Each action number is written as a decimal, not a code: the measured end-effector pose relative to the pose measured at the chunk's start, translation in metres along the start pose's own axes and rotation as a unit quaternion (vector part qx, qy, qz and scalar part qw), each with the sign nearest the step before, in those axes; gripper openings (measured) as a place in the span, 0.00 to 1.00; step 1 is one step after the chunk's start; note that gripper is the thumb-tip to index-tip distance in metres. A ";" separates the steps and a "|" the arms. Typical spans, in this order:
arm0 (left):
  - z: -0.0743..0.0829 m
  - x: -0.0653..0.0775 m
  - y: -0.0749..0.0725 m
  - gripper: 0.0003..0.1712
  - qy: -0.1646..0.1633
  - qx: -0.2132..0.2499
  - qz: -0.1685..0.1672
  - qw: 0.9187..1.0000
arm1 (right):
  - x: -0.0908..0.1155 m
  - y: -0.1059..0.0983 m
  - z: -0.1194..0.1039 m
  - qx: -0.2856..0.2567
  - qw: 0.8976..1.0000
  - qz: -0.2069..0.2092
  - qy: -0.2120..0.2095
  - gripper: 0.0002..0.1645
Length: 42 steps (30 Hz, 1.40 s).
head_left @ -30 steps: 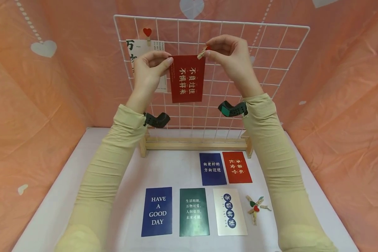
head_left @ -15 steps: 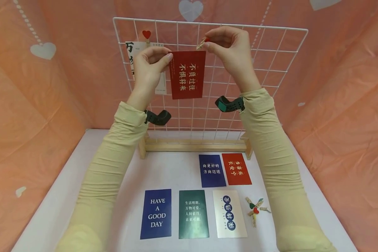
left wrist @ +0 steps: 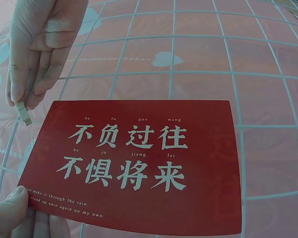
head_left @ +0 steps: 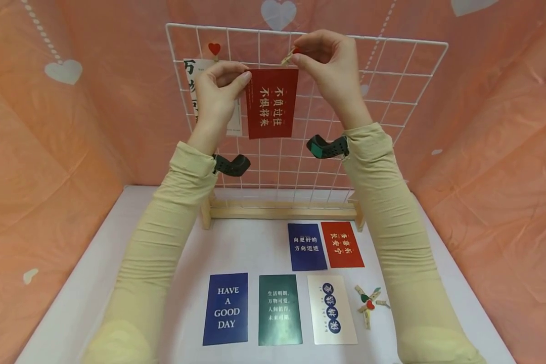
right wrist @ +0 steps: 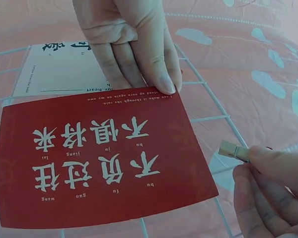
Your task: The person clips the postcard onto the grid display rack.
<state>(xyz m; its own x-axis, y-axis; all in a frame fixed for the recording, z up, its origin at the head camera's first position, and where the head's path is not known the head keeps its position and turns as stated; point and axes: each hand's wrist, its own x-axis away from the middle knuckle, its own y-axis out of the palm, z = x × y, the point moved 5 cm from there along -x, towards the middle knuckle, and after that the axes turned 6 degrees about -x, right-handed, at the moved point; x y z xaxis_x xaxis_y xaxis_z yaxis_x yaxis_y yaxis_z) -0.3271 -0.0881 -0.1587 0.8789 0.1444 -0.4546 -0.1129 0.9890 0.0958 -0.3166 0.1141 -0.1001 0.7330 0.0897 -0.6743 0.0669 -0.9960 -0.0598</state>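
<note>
My left hand (head_left: 218, 96) pinches the top left corner of a red card (head_left: 271, 103) with pale lettering, between thumb and fingers. The card hangs in front of a white wire grid (head_left: 373, 103). Up at the card's right top corner, my right hand (head_left: 334, 71) pinches a small wooden clothespin (right wrist: 233, 150) that bears a red heart. In the right wrist view the clothespin's tip is apart from the card's edge. Behind my left hand, a white card (head_left: 234, 124) is clipped to the grid by another heart clothespin (head_left: 214, 49).
The grid stands in a wooden base (head_left: 282, 211). On the white table lie a blue card (head_left: 307, 258), a red-orange card (head_left: 343, 244), a HAVE A GOOD DAY card (head_left: 225, 309), a green card (head_left: 279, 331) and a cream card (head_left: 346, 308). Several clothespins (head_left: 367, 306) lie at the right.
Both hands have risen a little along the grid, the red card and clothespin with them. The clothespin, which overlapped the card's top right corner, now sits just above it.
</note>
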 end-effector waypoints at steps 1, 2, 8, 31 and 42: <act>0.000 -0.001 0.000 0.04 0.002 -0.002 0.001 1.000 | 0.000 0.001 -0.001 0.003 1.000 0.000 -0.002 0.08; 0.000 -0.002 0.000 0.04 0.004 -0.006 0.001 1.000 | 0.001 0.001 -0.003 0.006 1.000 0.000 -0.002 0.08; 0.000 -0.003 0.000 0.04 0.006 -0.017 0.006 1.000 | 0.003 0.005 -0.003 0.015 1.000 -0.003 0.010 0.09; 0.002 -0.004 0.004 0.06 0.000 -0.011 0.005 1.000 | 0.004 0.007 -0.005 0.056 0.998 0.022 -0.014 0.09; 0.001 -0.005 0.005 0.06 0.007 -0.014 0.006 1.000 | 0.001 0.010 -0.002 0.088 0.996 0.029 -0.021 0.08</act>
<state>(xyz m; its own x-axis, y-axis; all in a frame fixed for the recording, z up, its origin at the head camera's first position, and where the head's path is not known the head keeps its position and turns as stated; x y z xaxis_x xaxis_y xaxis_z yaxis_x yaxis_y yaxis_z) -0.3312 -0.0839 -0.1551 0.8710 0.1561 -0.4659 -0.1366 0.9877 0.0756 -0.3139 0.1047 -0.0993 0.7034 0.0362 -0.7098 -0.0964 -0.9846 -0.1458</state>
